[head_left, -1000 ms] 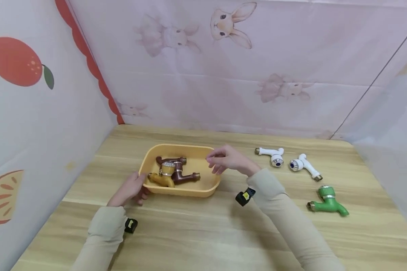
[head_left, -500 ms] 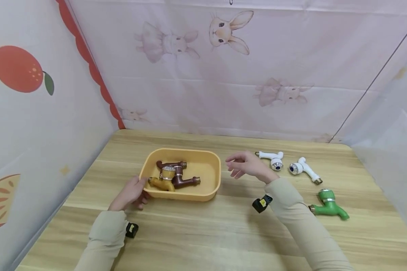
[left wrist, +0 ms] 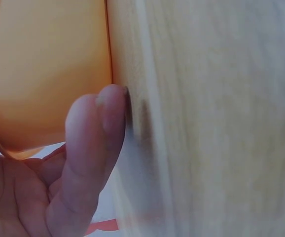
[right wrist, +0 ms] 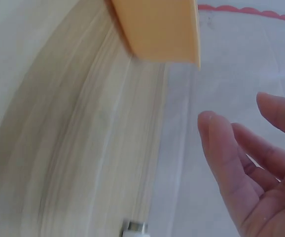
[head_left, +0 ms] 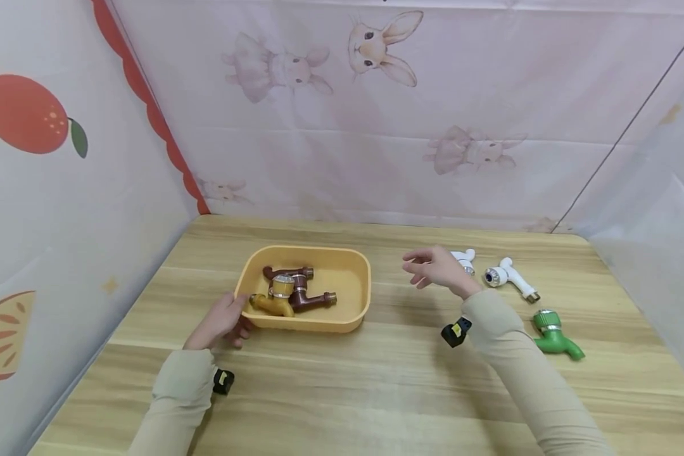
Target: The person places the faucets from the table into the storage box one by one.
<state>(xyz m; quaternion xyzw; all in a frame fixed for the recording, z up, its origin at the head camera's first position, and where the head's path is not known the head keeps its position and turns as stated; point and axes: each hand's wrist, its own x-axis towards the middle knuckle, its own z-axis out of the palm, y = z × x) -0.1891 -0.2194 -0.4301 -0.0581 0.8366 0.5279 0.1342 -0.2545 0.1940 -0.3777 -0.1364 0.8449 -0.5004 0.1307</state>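
Note:
My left hand [head_left: 219, 322] holds the near left corner of a yellow plastic basin [head_left: 350, 278], thumb at the rim. In the left wrist view its fingers [left wrist: 86, 148] bend up against the basin's outer wall [left wrist: 49, 84]. Inside the basin lie a mustard-yellow tap [head_left: 275, 305] and brown taps [head_left: 313, 302], partly overlapping. My right hand [head_left: 440, 271] hovers right of the basin, fingers loosely bent with nothing between them. Behind its wrist a white tap [head_left: 466, 257] is partly hidden. Another white tap [head_left: 513, 277] lies farther right.
On the right side of the wooden table [head_left: 342, 392] lies a green tap [head_left: 555, 342], its inlet end covered by my right sleeve [head_left: 524, 361]. Printed curtains [head_left: 330, 164] enclose the table at the back and sides.
My right hand has moved from over the basin's right end out to the right, toward the white taps. My left hand stays at the basin's corner, and the taps have not moved.

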